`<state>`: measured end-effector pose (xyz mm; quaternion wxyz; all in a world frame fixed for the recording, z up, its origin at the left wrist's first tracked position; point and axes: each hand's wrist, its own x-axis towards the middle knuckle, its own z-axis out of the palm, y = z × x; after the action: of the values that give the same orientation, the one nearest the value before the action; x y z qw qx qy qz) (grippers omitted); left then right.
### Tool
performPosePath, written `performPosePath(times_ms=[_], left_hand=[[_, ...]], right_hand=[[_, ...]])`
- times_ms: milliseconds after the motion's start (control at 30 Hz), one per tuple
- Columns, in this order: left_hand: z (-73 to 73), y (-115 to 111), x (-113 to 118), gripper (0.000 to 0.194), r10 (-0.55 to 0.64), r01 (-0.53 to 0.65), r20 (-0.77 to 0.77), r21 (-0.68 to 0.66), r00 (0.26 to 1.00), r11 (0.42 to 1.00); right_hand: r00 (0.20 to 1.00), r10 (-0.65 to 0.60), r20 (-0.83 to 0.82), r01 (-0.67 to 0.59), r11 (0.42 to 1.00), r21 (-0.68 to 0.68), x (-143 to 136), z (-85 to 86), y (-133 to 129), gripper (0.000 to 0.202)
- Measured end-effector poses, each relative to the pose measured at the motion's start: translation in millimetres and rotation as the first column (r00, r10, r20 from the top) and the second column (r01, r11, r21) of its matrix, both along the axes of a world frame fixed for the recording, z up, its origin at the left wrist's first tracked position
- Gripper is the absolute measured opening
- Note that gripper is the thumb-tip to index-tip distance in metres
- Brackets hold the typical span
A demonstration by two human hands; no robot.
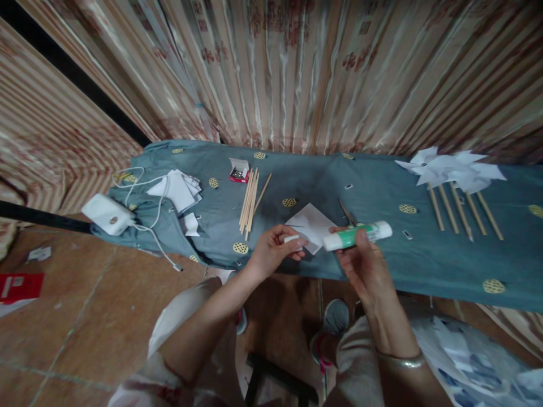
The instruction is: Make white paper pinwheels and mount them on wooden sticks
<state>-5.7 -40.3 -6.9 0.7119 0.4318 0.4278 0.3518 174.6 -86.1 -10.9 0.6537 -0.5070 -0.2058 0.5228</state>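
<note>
My right hand (pixel 369 268) is wrapped round a green and white glue stick (pixel 345 238), held nearly level above the table's front edge. Pinched in the fingers of my left hand (pixel 271 249) is a small white cap (pixel 292 239), apart from the glue stick. Between and just behind both hands lies a square white paper sheet (pixel 311 220) with a cut visible on its left side. A pair of scissors (pixel 348 213) rests behind my right hand, its handles partly hidden.
Wooden sticks (pixel 249 200) lie left of the paper, beside a small open box of metal pins (pixel 240 171). Farther left are stacked cut papers (pixel 180 189) and a white power adapter (pixel 108 215) with cables. White paper pinwheels (pixel 460 169) on sticks lie at the right.
</note>
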Motion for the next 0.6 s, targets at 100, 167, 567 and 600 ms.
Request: performPosePath(times_ms=[100, 167, 567, 600], left_hand=[[-4.8, 22.1, -19.6, 0.034, 0.142, -0.014, -0.338, 0.354, 0.930, 0.935], [-9.5, 41.2, -31.2, 0.025, 0.281, 0.107, -0.544, 0.575, 0.791, 0.811], [-36.0, 82.6, -31.1, 0.057, 0.474, 0.488, -0.709, 0.704, 0.522, 0.516], [-33.8, 79.6, -31.1, 0.058, 0.489, 0.472, -0.678, 0.734, 0.549, 0.489]], right_hand=[[0.990, -0.098, -0.104, 0.095, 0.995, -0.036, 13.0, -1.4, 4.0, 0.041], [0.976, -0.111, -0.189, 0.103, 0.993, -0.051, 16.6, -2.7, 5.0, 0.040], [0.975, 0.026, -0.221, -0.033, 0.999, -0.029, 27.7, -6.1, 4.9, 0.021], [0.982, 0.001, -0.187, -0.008, 0.999, -0.038, 28.2, -5.8, 6.0, 0.020]])
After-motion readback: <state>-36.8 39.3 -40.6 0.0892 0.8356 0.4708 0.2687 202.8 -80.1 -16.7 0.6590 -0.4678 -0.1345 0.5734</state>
